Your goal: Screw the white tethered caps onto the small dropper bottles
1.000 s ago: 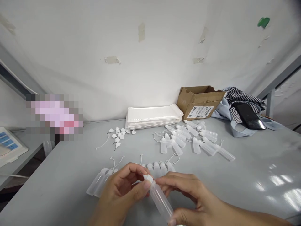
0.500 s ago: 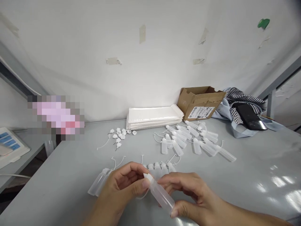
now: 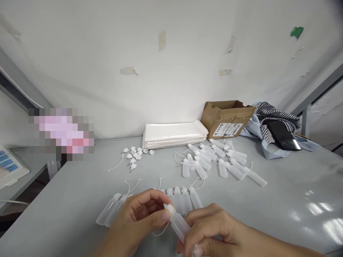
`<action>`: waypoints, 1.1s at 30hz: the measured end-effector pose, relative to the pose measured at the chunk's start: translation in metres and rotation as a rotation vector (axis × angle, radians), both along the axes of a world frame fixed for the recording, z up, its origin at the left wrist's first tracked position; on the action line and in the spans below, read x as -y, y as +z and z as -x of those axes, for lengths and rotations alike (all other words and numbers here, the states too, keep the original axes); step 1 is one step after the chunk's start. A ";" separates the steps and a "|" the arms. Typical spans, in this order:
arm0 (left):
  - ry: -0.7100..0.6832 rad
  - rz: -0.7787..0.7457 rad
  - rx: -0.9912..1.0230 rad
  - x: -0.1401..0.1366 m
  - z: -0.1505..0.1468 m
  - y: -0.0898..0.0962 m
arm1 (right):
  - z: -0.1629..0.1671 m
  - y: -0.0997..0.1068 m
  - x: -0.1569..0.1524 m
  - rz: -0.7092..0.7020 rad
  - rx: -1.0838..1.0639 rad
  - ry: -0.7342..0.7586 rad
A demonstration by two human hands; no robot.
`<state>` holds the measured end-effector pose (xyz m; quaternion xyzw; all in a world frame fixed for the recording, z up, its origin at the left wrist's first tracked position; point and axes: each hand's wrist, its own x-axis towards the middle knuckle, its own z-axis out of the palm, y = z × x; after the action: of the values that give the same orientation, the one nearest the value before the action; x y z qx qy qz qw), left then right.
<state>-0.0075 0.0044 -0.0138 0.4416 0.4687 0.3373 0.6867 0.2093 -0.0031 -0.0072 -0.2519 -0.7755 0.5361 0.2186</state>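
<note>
A small translucent plastic bottle (image 3: 179, 225) with a white pointed cap (image 3: 169, 210) is tilted between my two hands. My left hand (image 3: 146, 216) pinches the cap between thumb and fingers. Wrapped round the lower body of the bottle is my right hand (image 3: 214, 228), which hides its base. A thin strap curves down from the neck, below my left thumb. Just behind my hands lies a row of similar bottles (image 3: 178, 200) with straps. Left of my left hand lie a few more bottles (image 3: 108, 210), partly covered by it.
Loose white caps (image 3: 133, 156) lie at the centre left. Many bottles (image 3: 205, 160) are scattered at the centre right. Against the wall stand a stack of white padded envelopes (image 3: 174, 132) and an open cardboard box (image 3: 226, 119). Cloth with a black phone (image 3: 282, 135) on it lies at the right.
My right hand has closed further round the bottle's lower body, its fingers now wrapping over it. My left hand keeps its pinch on the cap. The view has shifted slightly.
</note>
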 end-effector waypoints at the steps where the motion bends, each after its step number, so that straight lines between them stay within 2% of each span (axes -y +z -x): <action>1: -0.003 0.002 -0.005 0.000 0.000 -0.001 | 0.000 -0.001 -0.001 -0.002 -0.007 0.002; 7: -0.006 -0.017 -0.035 -0.001 -0.003 -0.005 | -0.002 -0.004 -0.001 -0.044 0.004 0.038; 13: -0.006 -0.026 -0.071 0.003 -0.005 -0.002 | 0.000 -0.005 0.005 -0.016 0.043 0.002; 19: -0.021 -0.026 -0.008 0.003 -0.004 0.001 | 0.003 -0.006 0.004 0.001 0.070 -0.015; 25: -0.027 -0.036 -0.066 0.003 0.002 0.001 | 0.002 -0.010 0.000 -0.034 0.022 0.047; 33: -0.055 0.014 -0.031 0.004 0.004 0.001 | 0.005 -0.009 0.003 0.023 0.054 0.009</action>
<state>-0.0111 0.0004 -0.0126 0.4546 0.4695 0.3080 0.6915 0.2038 -0.0060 -0.0164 -0.2652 -0.7759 0.5391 0.1924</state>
